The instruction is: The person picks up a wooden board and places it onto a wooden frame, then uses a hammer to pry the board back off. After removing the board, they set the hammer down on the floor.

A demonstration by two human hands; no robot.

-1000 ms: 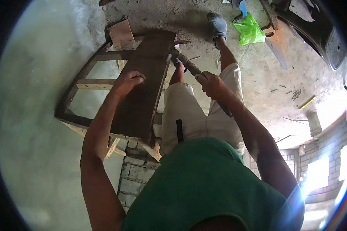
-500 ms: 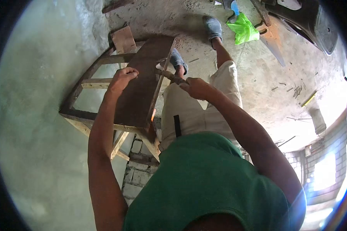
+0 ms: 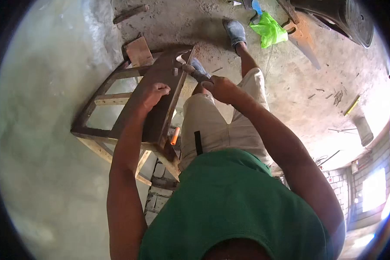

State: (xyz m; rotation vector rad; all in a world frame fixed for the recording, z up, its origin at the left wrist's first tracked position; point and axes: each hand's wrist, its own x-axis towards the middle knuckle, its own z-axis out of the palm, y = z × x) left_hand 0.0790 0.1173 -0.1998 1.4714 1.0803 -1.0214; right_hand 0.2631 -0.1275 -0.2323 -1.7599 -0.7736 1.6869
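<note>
My right hand (image 3: 223, 89) is wrapped round the handle of a claw hammer (image 3: 196, 74). The hammer's head overlaps the far right edge of a dark brown board (image 3: 161, 77). That board lies along one side of a wooden frame (image 3: 112, 99) on legs, with open gaps between its crosspieces. Low over the board is my left hand (image 3: 153, 95), its fingers pinched together near the board's right side. I cannot tell what, if anything, sits in that pinch.
A brown wood offcut (image 3: 139, 52) lies at the frame's far end. An orange tube-like piece (image 3: 175, 136) shows beside the near leg. On the concrete floor lie a green plastic bag (image 3: 268, 31), a handsaw (image 3: 302, 42) and a yellow strip (image 3: 352, 105). A wall stands at left.
My left hand has moved right and nearer along the board. The hammer's head has shifted slightly toward the board's far end, still in my right hand. The whole view has tilted a little.
</note>
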